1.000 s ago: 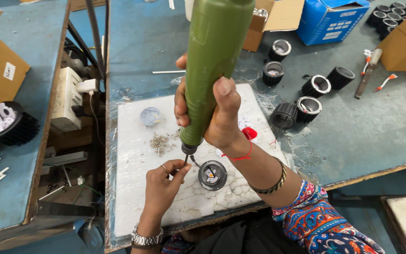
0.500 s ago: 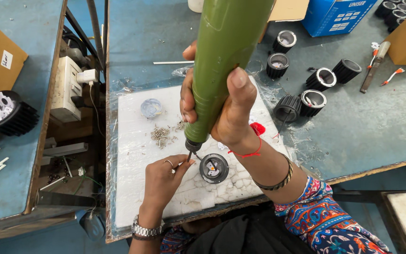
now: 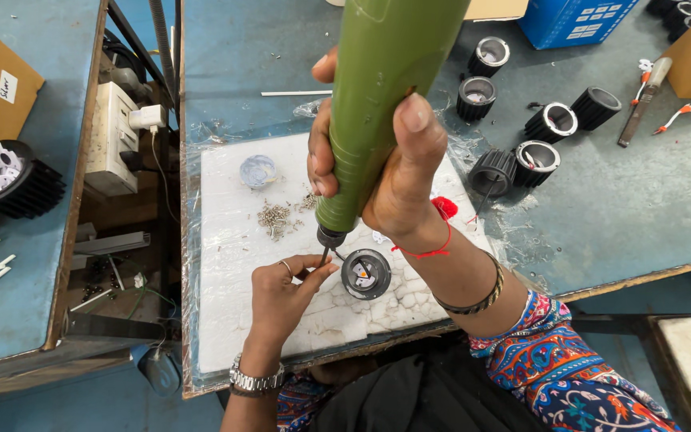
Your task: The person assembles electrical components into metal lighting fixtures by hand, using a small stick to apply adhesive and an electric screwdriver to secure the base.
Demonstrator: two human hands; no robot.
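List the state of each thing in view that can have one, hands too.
Right hand: shut on the green cylindrical electric screwdriver, held upright, bit down.
Left hand: fingers pinched at the bit tip; whether they hold a screw is too small to tell.
Round black housing: flat on the white foam pad, open side up.
Small metal screws: loose pile.
Black finned housings: on the blue table, some upright, some on their side.
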